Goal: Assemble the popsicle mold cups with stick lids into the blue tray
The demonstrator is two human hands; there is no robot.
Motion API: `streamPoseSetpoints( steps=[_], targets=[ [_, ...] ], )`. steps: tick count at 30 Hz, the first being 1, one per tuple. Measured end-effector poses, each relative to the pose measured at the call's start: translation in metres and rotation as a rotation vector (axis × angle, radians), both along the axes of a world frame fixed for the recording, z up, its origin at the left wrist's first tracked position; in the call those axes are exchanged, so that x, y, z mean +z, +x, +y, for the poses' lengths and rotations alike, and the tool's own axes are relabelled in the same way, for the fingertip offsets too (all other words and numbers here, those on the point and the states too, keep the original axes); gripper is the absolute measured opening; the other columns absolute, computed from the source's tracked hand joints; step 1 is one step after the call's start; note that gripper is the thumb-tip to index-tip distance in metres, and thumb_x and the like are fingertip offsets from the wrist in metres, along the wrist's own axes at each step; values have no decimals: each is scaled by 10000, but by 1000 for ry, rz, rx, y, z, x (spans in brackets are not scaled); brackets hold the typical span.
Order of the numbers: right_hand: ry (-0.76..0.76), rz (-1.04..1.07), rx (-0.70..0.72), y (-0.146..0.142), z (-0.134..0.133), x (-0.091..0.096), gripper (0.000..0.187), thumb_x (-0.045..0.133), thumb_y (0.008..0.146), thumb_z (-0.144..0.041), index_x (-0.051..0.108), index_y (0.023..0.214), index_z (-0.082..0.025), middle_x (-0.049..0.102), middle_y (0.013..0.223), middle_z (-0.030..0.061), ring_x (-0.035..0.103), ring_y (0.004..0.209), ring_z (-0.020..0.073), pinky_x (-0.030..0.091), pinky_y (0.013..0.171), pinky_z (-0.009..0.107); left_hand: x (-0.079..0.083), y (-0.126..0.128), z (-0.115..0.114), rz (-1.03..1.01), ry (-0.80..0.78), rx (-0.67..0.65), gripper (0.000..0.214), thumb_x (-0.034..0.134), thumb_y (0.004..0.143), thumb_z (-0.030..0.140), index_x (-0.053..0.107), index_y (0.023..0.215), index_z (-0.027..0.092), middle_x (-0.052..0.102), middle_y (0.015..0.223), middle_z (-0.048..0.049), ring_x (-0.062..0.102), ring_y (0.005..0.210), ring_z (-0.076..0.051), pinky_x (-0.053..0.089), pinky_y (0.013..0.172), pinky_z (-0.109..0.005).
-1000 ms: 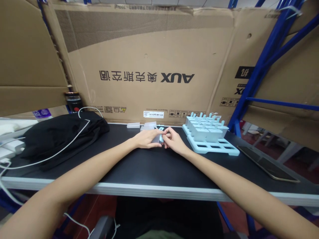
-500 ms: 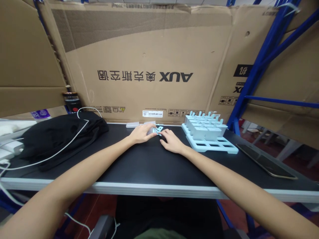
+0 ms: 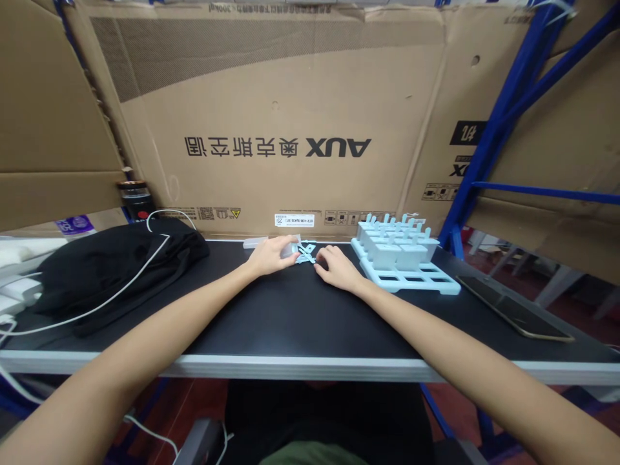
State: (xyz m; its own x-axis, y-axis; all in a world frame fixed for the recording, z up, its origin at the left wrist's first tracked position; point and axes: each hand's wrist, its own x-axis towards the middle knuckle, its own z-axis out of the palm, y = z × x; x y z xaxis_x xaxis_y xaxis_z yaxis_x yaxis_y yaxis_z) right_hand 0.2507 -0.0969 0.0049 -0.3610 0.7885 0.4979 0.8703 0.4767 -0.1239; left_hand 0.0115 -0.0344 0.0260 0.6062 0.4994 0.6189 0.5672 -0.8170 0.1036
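Observation:
My left hand (image 3: 269, 255) rests at the back of the black table (image 3: 290, 316), its fingers curled round a small translucent mould cup (image 3: 290, 248). My right hand (image 3: 336, 266) lies just to its right, fingertips pinching light-blue popsicle sticks (image 3: 306, 253) that lie crossed on the table between the hands. Another translucent cup (image 3: 254, 243) lies left of my left hand. To the right stands a light-blue popsicle mould tray (image 3: 407, 274) with several cups and sticks set in its rear slots; its front slots are open.
A black bag (image 3: 111, 271) with a white cable (image 3: 121, 284) lies at the left, a dark bottle (image 3: 133, 200) behind it. A phone (image 3: 513, 313) lies at the right. A large cardboard sheet (image 3: 290, 116) backs the table; blue shelving (image 3: 484, 155) stands at the right.
Both hands moved away from me toward the back of the table. The blue sticks that were held between the hands now lie crossed on the table under my fingertips.

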Motion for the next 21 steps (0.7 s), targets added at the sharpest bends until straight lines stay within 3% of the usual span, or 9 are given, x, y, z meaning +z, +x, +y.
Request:
streamPoseSetpoints(
  steps=[4, 8, 12, 16, 21],
  targets=[
    [-41, -47, 71, -1, -1, 0, 314, 481, 950, -332, 641, 1198, -227, 610, 1183, 95, 514, 1090, 241, 416, 921, 369, -2, 1, 2, 56, -18, -6, 393, 495, 906, 513, 586, 1195, 264, 685, 1177, -28, 669, 997, -230, 508, 871, -364],
    [-74, -67, 32, -1, 0, 2, 226, 491, 937, -302, 688, 995, -207, 642, 1086, 87, 536, 1042, 235, 422, 864, 346, 0, 1, 3, 68, -59, -5, 419, 444, 926, 583, 596, 1154, 266, 690, 1160, -27, 667, 976, -223, 503, 853, -357],
    [-44, -39, -47, 2, 3, 2, 111, 555, 878, -250, 616, 809, -189, 637, 911, 77, 566, 893, 201, 419, 798, 298, 0, 2, 0, 50, -38, 31, 444, 481, 891, 621, 607, 1124, 264, 713, 1045, -28, 673, 890, -222, 502, 791, -343],
    [-92, 38, -88, 9, 7, 1, 79, 590, 853, -266, 581, 872, -190, 643, 850, 54, 576, 770, 176, 396, 670, 265, 1, 3, -3, 7, -34, 17, 415, 503, 888, 564, 594, 1154, 259, 712, 994, -20, 667, 821, -207, 495, 760, -331],
    [-152, 4, -105, 20, 11, 4, 87, 584, 851, -253, 617, 859, -172, 662, 875, 85, 597, 787, 188, 412, 710, 278, 2, 4, -6, 45, -78, -72, 402, 499, 894, 501, 589, 1195, 249, 707, 941, -19, 645, 743, -183, 488, 735, -313]
  ],
)
